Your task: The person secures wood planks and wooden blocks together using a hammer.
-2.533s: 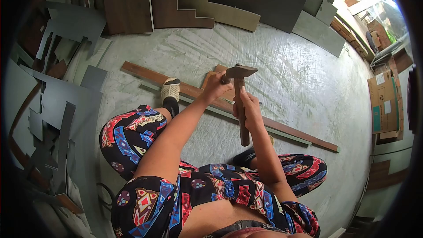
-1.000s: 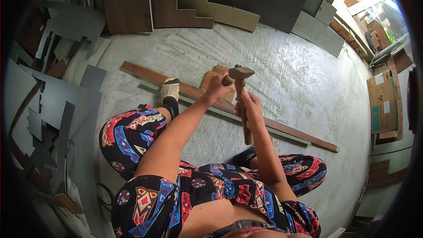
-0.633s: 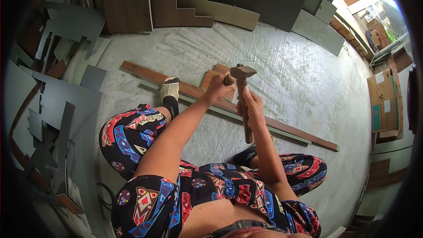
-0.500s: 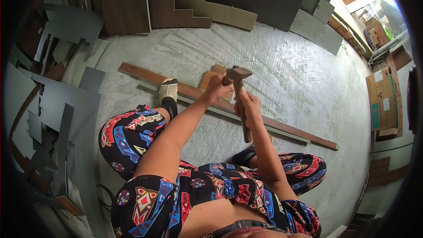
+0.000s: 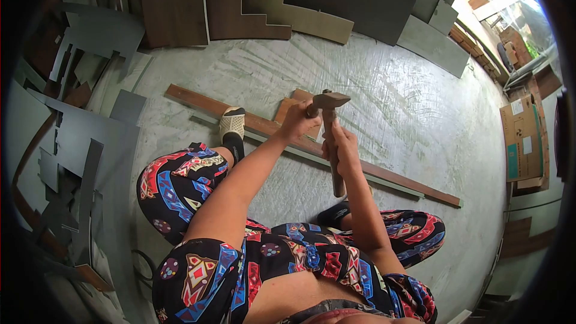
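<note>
A hammer (image 5: pixel 332 99) with a long handle stands out in front of me, its head uppermost in the view. My right hand (image 5: pixel 344 149) is closed around its handle. My left hand (image 5: pixel 298 122) is closed right by the blunt end of the hammer head; whatever its fingers hold is hidden. Below the hands, a long brown wooden strip (image 5: pixel 396 180) lies diagonally on the floor, with a paler strip (image 5: pixel 300 155) along its near side. Small brown wood pieces (image 5: pixel 284 108) lie at the strip's far side, partly covered by my left hand.
My shoe (image 5: pixel 232 123) rests on the long strip at the left. Large boards (image 5: pixel 174 6) lean along the far side. Offcut panels (image 5: pixel 90 138) pile up on the left. A cardboard box (image 5: pixel 523 138) stands on the right. Concrete floor (image 5: pixel 408 114) lies between them.
The whole view has shifted slightly. Both hands and the hammer keep nearly the same pose over the wood; no grip has changed.
</note>
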Action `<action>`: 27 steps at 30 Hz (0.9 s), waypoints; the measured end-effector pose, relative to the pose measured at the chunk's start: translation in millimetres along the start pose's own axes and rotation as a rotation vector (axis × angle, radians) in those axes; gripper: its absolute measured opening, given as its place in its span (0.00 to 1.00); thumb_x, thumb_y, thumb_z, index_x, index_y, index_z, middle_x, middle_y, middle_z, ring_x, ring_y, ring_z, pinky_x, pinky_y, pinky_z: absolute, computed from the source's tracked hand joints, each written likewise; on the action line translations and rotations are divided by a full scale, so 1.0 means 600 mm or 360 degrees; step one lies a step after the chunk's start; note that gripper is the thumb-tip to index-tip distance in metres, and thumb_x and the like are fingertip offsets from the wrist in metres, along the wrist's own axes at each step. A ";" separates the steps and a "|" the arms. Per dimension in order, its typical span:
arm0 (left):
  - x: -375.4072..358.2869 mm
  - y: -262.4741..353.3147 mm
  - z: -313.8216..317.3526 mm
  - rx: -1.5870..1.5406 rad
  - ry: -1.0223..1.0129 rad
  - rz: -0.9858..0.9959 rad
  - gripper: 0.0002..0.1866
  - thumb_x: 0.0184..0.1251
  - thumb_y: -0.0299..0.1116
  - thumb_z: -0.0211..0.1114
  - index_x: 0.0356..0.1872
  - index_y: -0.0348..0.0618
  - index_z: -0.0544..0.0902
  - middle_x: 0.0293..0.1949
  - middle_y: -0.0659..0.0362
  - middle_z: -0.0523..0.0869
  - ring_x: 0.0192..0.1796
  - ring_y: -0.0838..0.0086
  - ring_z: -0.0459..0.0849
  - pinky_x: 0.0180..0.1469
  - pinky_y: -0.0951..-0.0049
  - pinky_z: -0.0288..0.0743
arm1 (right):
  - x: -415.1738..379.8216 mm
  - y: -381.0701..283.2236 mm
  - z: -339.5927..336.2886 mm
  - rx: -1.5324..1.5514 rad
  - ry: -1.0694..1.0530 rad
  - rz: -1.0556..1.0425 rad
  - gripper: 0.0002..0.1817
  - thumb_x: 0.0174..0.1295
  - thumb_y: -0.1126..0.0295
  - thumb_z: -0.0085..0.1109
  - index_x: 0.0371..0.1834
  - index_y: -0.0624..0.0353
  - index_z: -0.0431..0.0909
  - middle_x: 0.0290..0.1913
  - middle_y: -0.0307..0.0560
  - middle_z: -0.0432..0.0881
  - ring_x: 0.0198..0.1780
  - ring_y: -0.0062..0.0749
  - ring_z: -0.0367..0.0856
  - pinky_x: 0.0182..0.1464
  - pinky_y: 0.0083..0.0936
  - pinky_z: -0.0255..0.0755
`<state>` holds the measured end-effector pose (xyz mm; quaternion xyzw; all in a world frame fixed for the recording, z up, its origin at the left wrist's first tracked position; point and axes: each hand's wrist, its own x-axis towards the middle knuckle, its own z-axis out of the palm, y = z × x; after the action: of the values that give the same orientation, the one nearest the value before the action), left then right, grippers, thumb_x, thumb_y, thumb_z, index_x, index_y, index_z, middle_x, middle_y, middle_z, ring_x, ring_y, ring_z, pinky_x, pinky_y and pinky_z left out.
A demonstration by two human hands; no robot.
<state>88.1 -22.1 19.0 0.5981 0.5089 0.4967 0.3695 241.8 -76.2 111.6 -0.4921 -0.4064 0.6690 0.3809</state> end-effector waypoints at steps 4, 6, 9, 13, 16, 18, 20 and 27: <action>0.000 -0.013 0.005 -0.0013 0.0016 -0.0088 0.16 0.42 0.32 0.69 0.36 0.41 0.78 0.27 0.52 0.81 0.32 0.60 0.81 0.35 0.66 0.73 | -0.004 -0.001 -0.002 0.0096 -0.0031 -0.0074 0.27 0.63 0.44 0.50 0.28 0.62 0.72 0.15 0.42 0.71 0.13 0.23 0.69 0.15 0.20 0.61; 0.004 -0.006 0.006 0.0012 0.0041 0.0030 0.16 0.42 0.31 0.68 0.35 0.41 0.77 0.27 0.51 0.81 0.32 0.58 0.81 0.36 0.65 0.73 | 0.004 0.012 -0.006 0.0011 -0.0045 0.0004 0.27 0.64 0.45 0.48 0.28 0.63 0.71 0.16 0.43 0.72 0.13 0.25 0.70 0.16 0.21 0.62; 0.008 0.002 0.004 0.0058 0.0039 0.0206 0.15 0.41 0.30 0.68 0.33 0.41 0.77 0.27 0.51 0.80 0.32 0.57 0.80 0.36 0.64 0.73 | 0.012 0.021 -0.006 -0.0006 0.0002 -0.0009 0.27 0.63 0.44 0.50 0.26 0.62 0.72 0.14 0.42 0.71 0.12 0.24 0.69 0.14 0.20 0.61; 0.004 0.009 -0.002 0.0151 0.0002 0.0082 0.15 0.40 0.31 0.68 0.32 0.41 0.76 0.27 0.51 0.81 0.32 0.57 0.80 0.36 0.64 0.73 | 0.003 0.009 -0.008 -0.0018 0.0020 -0.0054 0.27 0.63 0.45 0.51 0.26 0.61 0.72 0.15 0.42 0.72 0.13 0.23 0.69 0.15 0.19 0.61; 0.001 0.008 0.004 0.0198 0.0010 0.0031 0.15 0.41 0.31 0.68 0.32 0.40 0.76 0.28 0.51 0.80 0.32 0.57 0.80 0.36 0.64 0.73 | -0.004 -0.007 -0.014 -0.0040 0.0034 -0.0122 0.26 0.64 0.46 0.50 0.27 0.62 0.72 0.16 0.42 0.72 0.13 0.23 0.69 0.16 0.19 0.62; 0.003 0.010 0.011 0.0179 0.0020 0.0029 0.15 0.41 0.32 0.69 0.31 0.40 0.76 0.28 0.51 0.80 0.32 0.58 0.81 0.35 0.64 0.73 | -0.008 -0.015 -0.015 -0.0040 0.0030 -0.0137 0.26 0.65 0.46 0.48 0.28 0.62 0.72 0.16 0.42 0.73 0.14 0.24 0.70 0.17 0.20 0.62; 0.003 0.007 0.015 0.0143 0.0018 0.0010 0.15 0.40 0.32 0.69 0.30 0.40 0.76 0.28 0.51 0.80 0.31 0.59 0.81 0.35 0.65 0.73 | -0.011 -0.021 -0.013 0.0000 0.0041 -0.0145 0.25 0.64 0.46 0.50 0.27 0.61 0.72 0.16 0.41 0.71 0.13 0.22 0.69 0.16 0.19 0.62; 0.003 0.007 0.013 0.0130 -0.0042 0.0013 0.15 0.40 0.32 0.69 0.30 0.39 0.76 0.28 0.51 0.80 0.31 0.60 0.81 0.35 0.66 0.73 | -0.009 -0.010 -0.015 -0.0004 0.0052 -0.0091 0.25 0.63 0.46 0.52 0.26 0.61 0.72 0.15 0.41 0.71 0.13 0.22 0.69 0.16 0.18 0.62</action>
<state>96.8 -20.7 21.4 0.6213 0.5215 0.4691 0.3493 252.4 -77.2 117.0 -0.4915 -0.4149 0.6493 0.4058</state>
